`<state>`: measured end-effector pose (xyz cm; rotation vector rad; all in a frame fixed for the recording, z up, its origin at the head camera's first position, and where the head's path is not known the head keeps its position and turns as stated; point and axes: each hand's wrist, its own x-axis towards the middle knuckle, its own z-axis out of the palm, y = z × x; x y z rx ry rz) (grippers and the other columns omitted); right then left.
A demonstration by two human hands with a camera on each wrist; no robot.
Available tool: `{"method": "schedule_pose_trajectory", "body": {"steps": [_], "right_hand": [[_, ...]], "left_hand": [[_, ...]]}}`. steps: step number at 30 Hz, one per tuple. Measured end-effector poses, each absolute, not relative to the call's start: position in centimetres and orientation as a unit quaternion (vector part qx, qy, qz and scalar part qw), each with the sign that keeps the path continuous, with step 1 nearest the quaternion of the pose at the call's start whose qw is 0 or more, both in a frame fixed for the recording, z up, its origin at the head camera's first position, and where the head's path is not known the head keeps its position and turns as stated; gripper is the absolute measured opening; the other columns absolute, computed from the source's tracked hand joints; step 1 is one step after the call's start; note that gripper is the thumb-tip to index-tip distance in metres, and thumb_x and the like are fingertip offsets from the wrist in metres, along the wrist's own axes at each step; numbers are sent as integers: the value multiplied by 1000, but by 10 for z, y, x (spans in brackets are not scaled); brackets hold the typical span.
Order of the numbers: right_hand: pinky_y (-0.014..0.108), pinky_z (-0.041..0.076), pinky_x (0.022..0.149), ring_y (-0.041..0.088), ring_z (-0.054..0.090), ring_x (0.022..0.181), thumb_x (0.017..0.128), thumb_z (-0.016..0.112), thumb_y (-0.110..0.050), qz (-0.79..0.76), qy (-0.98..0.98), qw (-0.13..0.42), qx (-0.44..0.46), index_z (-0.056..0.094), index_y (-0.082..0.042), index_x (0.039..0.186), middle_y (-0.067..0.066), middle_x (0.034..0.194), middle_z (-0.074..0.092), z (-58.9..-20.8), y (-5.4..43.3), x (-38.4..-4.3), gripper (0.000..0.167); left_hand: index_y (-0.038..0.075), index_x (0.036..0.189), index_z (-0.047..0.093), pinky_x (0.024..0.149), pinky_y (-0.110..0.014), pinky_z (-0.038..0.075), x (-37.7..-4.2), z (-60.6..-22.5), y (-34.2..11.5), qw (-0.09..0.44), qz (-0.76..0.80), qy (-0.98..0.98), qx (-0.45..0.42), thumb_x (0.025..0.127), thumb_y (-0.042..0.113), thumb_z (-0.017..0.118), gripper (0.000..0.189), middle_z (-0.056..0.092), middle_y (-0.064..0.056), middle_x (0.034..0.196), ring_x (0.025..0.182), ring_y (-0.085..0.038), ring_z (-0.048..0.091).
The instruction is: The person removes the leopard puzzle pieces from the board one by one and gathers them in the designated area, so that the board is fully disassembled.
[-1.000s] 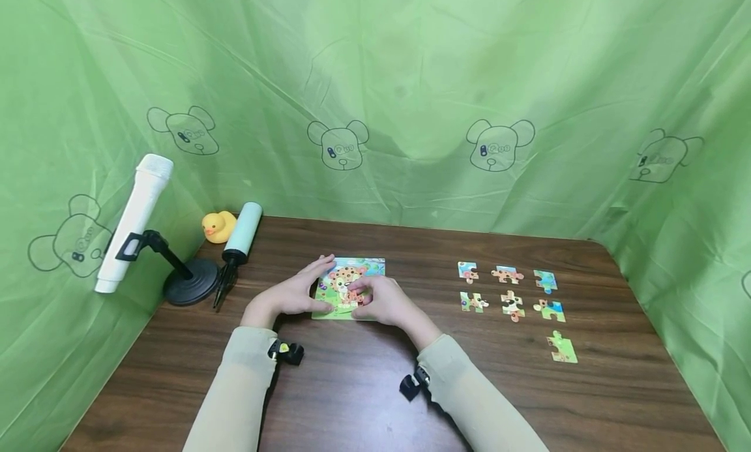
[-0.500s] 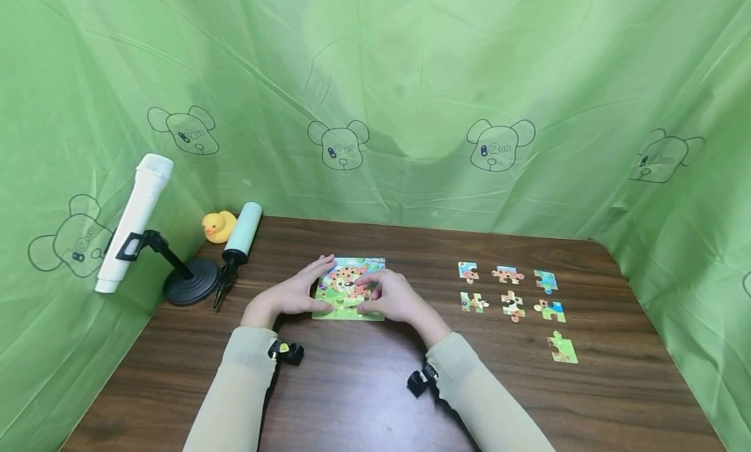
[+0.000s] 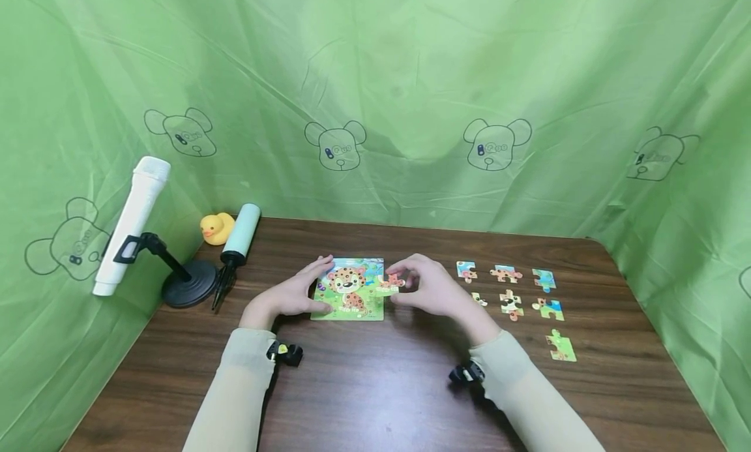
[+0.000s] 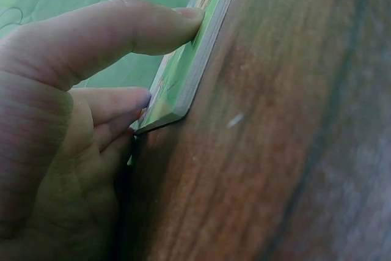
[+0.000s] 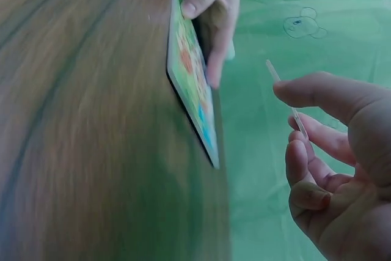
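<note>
The square jigsaw board (image 3: 369, 312), printed with a spotted cub on green and blue, lies flat on the wooden table. My left hand (image 3: 289, 294) holds its left side, thumb on the top face near the front and fingertips at the edge, as the left wrist view shows. My right hand (image 3: 429, 290) pinches a green and orange jigsaw piece (image 3: 390, 282) between thumb and fingers. That piece is raised and overlaps the board's right edge in the head view; in the right wrist view the thin piece (image 5: 295, 114) appears edge-on, apart from the board.
Several loose jigsaw pieces lie at the right, among them a blue one (image 3: 544, 280) and a green one (image 3: 561, 346). My right hand partly covers another piece (image 3: 479, 299). At the left stand a white microphone (image 3: 132, 224), a rubber duck (image 3: 218, 228) and a pale-blue hand pump (image 3: 242, 233).
My right hand has moved right from over the board, carrying the piece away and uncovering the cub picture. My left hand has stayed on the board's left side.
</note>
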<state>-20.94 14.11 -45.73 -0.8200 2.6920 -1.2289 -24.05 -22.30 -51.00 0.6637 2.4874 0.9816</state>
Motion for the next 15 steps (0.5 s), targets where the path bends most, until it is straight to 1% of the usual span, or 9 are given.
{"method": "schedule_pose_trajectory", "body": {"steps": [5,8,15], "right_hand": [[29,53,69,13,63,89,84,95,-19,-385,882,10,-272,77,-12,129,1,110,67,-445,174,-198,49],[29,52,69,13,64,88,84,96,-21,-367,892,-10,-266,77,-14,128,-2,110,67,-441,192,-189,48],[27,51,65,15,64,84,83,96,-16,-337,904,-40,-261,78,-15,125,-6,107,67,-443,247,-162,46]], "left_hand": [[13,176,21,132,-65,15,-241,-510,-224,192,353,886,232,90,35,88,111,8,-6,184,170,-33,1],[12,176,22,131,-66,15,-240,-510,-225,189,358,884,234,89,34,88,111,9,-7,184,169,-34,1],[11,175,23,131,-67,15,-240,-509,-223,190,362,881,237,89,34,88,111,10,-7,184,169,-34,2]]}}
